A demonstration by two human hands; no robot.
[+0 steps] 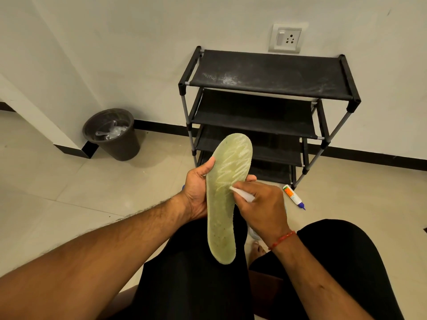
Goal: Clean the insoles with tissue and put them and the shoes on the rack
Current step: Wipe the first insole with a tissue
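Observation:
A pale green insole (pixel 223 204) stands upright over my lap, toe end up. My left hand (pixel 197 192) grips its left edge, thumb on the front and fingers behind. My right hand (pixel 263 206) pinches a folded white tissue (pixel 242 194) and presses it against the insole's middle. The black shoe rack (pixel 268 93) with several fabric shelves stands against the wall just ahead. A bit of a light-coloured shoe (pixel 253 234) shows on the floor behind my right wrist, mostly hidden.
A dark waste bin (pixel 115 144) with crumpled plastic inside sits by the wall corner at left. A small white and orange tube (pixel 293 196) lies on the tiled floor by the rack's front right leg. A wall socket (pixel 286 39) is above the rack.

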